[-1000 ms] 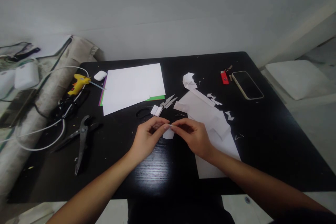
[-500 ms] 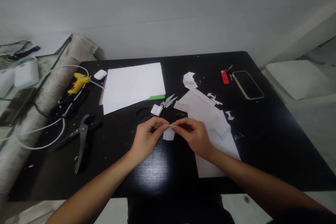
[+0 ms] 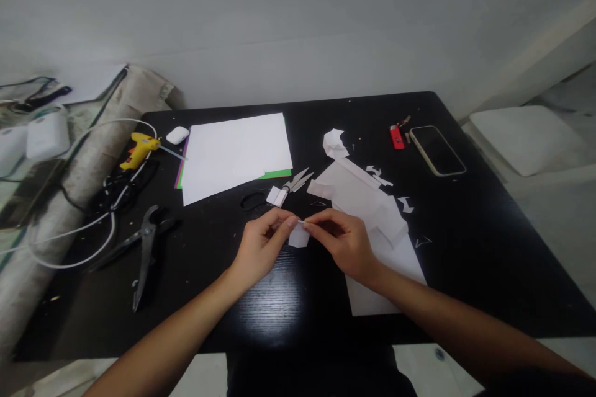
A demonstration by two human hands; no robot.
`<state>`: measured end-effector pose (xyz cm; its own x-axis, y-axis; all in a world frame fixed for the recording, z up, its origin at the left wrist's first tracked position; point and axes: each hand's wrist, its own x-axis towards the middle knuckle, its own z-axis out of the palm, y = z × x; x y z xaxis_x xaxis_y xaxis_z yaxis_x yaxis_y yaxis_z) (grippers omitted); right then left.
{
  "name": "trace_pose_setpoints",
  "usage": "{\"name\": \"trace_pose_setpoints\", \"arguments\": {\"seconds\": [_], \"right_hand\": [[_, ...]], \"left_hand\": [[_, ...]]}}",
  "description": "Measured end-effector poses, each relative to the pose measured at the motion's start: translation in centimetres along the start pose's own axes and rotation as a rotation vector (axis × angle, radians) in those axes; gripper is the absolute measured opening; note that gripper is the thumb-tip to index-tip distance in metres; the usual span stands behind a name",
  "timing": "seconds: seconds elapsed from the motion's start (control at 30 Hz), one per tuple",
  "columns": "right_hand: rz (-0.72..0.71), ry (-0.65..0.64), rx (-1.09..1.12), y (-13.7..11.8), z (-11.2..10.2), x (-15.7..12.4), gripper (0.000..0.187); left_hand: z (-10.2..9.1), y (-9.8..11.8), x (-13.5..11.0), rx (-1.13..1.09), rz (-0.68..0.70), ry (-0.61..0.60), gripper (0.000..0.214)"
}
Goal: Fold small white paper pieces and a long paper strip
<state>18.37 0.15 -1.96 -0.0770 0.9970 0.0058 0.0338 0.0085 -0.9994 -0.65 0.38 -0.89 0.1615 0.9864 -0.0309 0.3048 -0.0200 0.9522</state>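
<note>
My left hand (image 3: 262, 244) and my right hand (image 3: 342, 240) meet over the middle of the black table (image 3: 465, 248). Both pinch a small white paper piece (image 3: 298, 235) between thumb and fingertips, its top edge held between the two hands. The piece hangs just above the tabletop. Just beyond the hands lie small scissors (image 3: 292, 183) with a folded white scrap (image 3: 276, 196) on them. Under my right wrist lies cut white paper (image 3: 372, 211).
A stack of white sheets over green and purple ones (image 3: 235, 152) lies at the back. A yellow glue gun (image 3: 138, 149), white cable (image 3: 74, 232), black scissors and pliers (image 3: 145, 242) are at left. A red lighter (image 3: 397, 136) and phone (image 3: 437, 149) sit at right.
Both hands keep their pinch on the small paper piece with only tiny finger shifts. The view has moved slightly.
</note>
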Motion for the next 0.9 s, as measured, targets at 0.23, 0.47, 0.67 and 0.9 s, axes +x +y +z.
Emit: {"name": "trace_pose_setpoints", "arguments": {"seconds": [0.23, 0.47, 0.67, 0.9], "right_hand": [[0.009, 0.014, 0.015, -0.19, 0.02, 0.08, 0.015], [0.029, 0.009, 0.014, -0.28, -0.04, 0.14, 0.016], [0.038, -0.006, 0.041, 0.28, 0.10, 0.24, 0.020], [0.089, -0.085, 0.062, 0.08, 0.04, 0.34, 0.020]], "left_hand": [[-0.08, -0.21, -0.16, -0.025, 0.026, -0.011, 0.022], [0.17, -0.38, -0.17, -0.018, 0.033, -0.002, 0.024], [0.45, -0.62, -0.07, -0.079, 0.025, 0.014, 0.023], [-0.04, -0.77, -0.03, 0.052, 0.118, 0.015, 0.021]]}}
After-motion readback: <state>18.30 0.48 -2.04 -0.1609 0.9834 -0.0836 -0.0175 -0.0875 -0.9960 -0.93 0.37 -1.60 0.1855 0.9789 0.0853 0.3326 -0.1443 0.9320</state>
